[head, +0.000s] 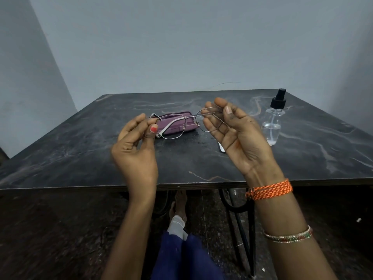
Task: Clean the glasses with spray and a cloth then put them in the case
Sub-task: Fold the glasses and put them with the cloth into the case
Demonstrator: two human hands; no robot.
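Thin metal-framed glasses (189, 123) hang in the air above the table, held at both ends. My left hand (137, 142) pinches the left edge of the frame. My right hand (234, 128) grips the right lens rim between thumb and fingers, palm toward me. Behind the glasses a purple case (177, 126) lies shut on the dark table (80, 148). A clear spray bottle (273, 120) with a black nozzle stands upright to the right of my right hand. A small white corner of something (221, 147) shows under my right hand; the cloth is not clearly visible.
The table backs onto a grey wall (181, 47). Its front edge runs just below my wrists. Under it I see black metal legs (242, 219), a bare foot and blue clothing on my lap.
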